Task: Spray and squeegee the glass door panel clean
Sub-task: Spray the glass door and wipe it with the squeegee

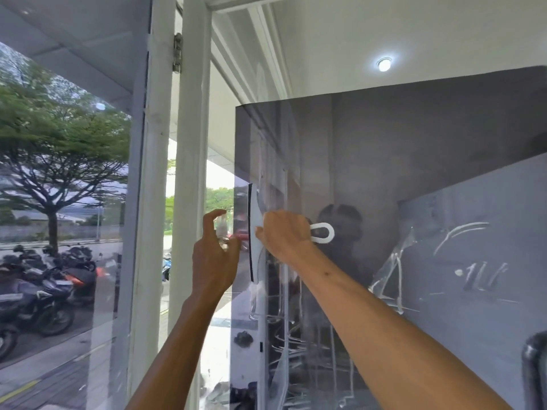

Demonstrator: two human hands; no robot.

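Right hand [285, 235] grips a white squeegee [256, 214], blade upright against the glass door panel [384, 173]; left hand [213, 255] beside it, fingers loosely curved, empty.

A single view is supplied, taken from a wide-angle camera worn on the head. It is pointed forward along both raised forearms and set near the dark tinted glass door panel [414, 179]. The right grip [284, 235], with the white plastic squeegee [255, 232], is caught mid-view. The white door frame post [189, 173] is seen left of the left grip [213, 255].
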